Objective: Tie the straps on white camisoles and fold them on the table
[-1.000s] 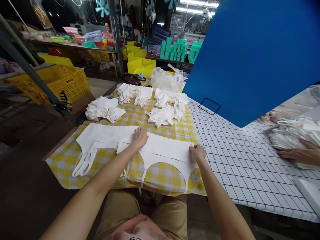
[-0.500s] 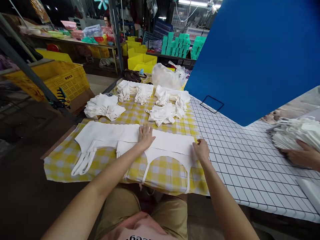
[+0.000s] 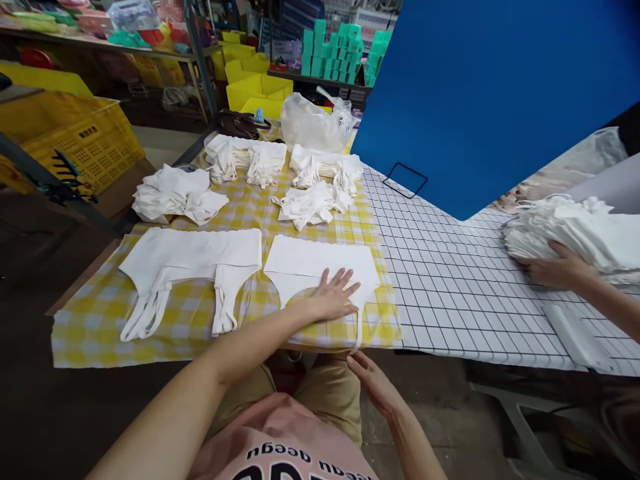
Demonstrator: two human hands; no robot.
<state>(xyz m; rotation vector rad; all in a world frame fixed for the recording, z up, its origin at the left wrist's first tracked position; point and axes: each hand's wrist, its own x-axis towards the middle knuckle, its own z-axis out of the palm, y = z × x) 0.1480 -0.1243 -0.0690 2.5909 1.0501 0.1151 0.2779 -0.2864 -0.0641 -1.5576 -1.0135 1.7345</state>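
The left hand (image 3: 334,297) presses flat, fingers spread, pinning the near white cloth bag (image 3: 320,267) smooth on the yellow checked tabletop (image 3: 310,333); the right hand (image 3: 375,383) hangs open below its edge, holding nothing.

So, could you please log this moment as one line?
left hand: flat on white garment | right hand: at strap below table edge | co-worker's hand: on stack

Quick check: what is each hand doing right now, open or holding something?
Left hand: open, flat on the white garment.
Right hand: open below the table edge, fingers at the garment's hanging strap; a grip cannot be told.
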